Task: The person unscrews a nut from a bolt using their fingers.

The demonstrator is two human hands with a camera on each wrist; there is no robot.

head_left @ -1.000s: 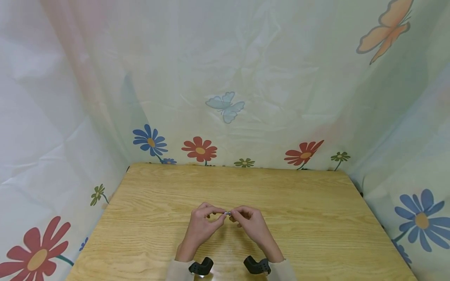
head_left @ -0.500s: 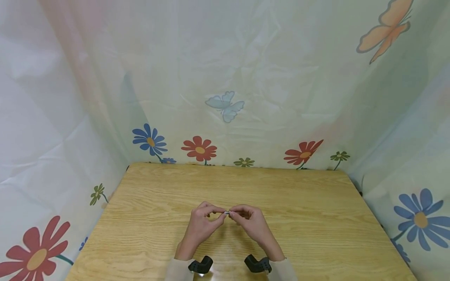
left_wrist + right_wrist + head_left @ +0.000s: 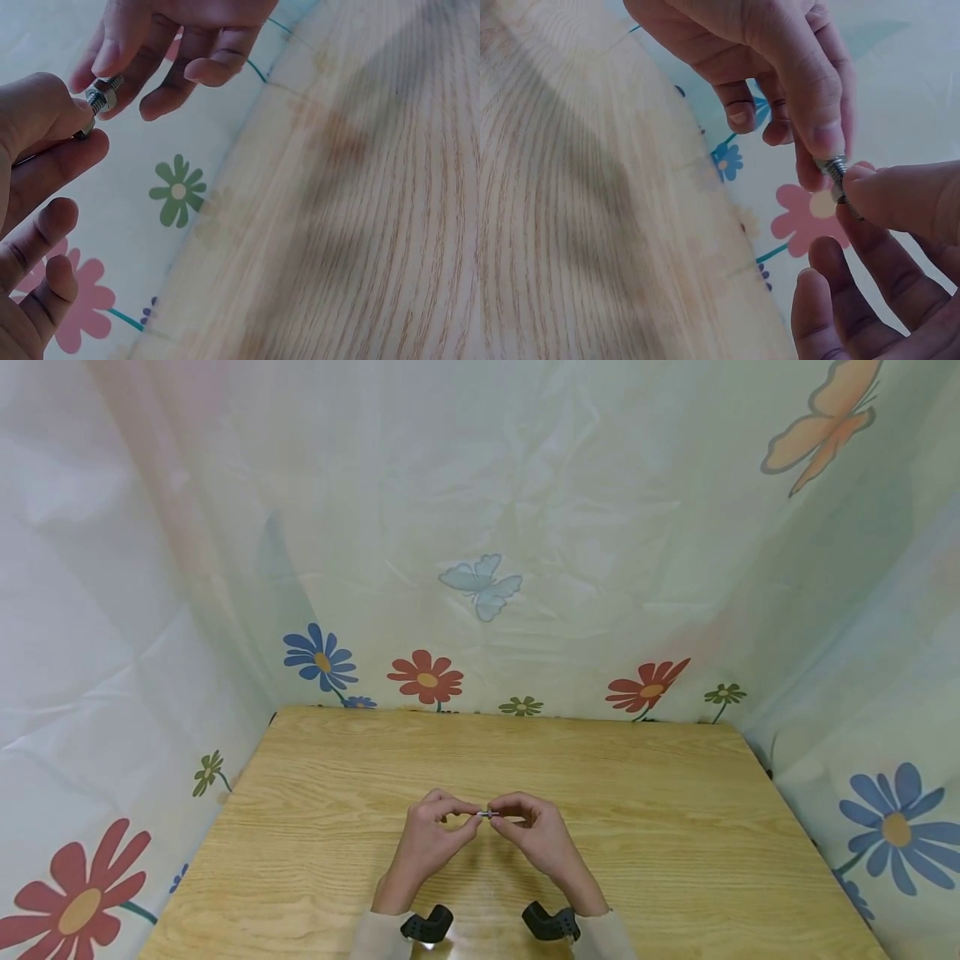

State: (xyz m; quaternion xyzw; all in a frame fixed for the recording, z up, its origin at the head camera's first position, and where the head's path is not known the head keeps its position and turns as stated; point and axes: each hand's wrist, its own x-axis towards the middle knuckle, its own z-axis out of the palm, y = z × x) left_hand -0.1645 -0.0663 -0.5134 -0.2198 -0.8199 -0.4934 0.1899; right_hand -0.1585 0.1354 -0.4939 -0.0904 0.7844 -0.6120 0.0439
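Observation:
Between both hands, above the table, a small silver bolt [image 3: 95,100] lies roughly sideways in the head view. My left hand [image 3: 432,837] pinches its head end between thumb and index finger, hiding most of the head. Partway along the threads sits a hex nut [image 3: 103,93]. The thumb and fingers of my right hand [image 3: 538,837] pinch around the nut, and the thread's free end sticks out past it. In the right wrist view the right thumb [image 3: 870,184] partly covers the nut. The other fingers of both hands are loosely bent.
A wood-grain table [image 3: 480,760] lies under the hands. Pale curtains [image 3: 480,485] printed with flowers and butterflies hang behind it and at both sides. Each wrist wears a black camera mount, one on the left [image 3: 427,925] and one on the right [image 3: 551,922].
The right thumb and index finger have shifted and spread around the nut, so more of the bolt's threaded end shows between them. The left hand holds nearly still.

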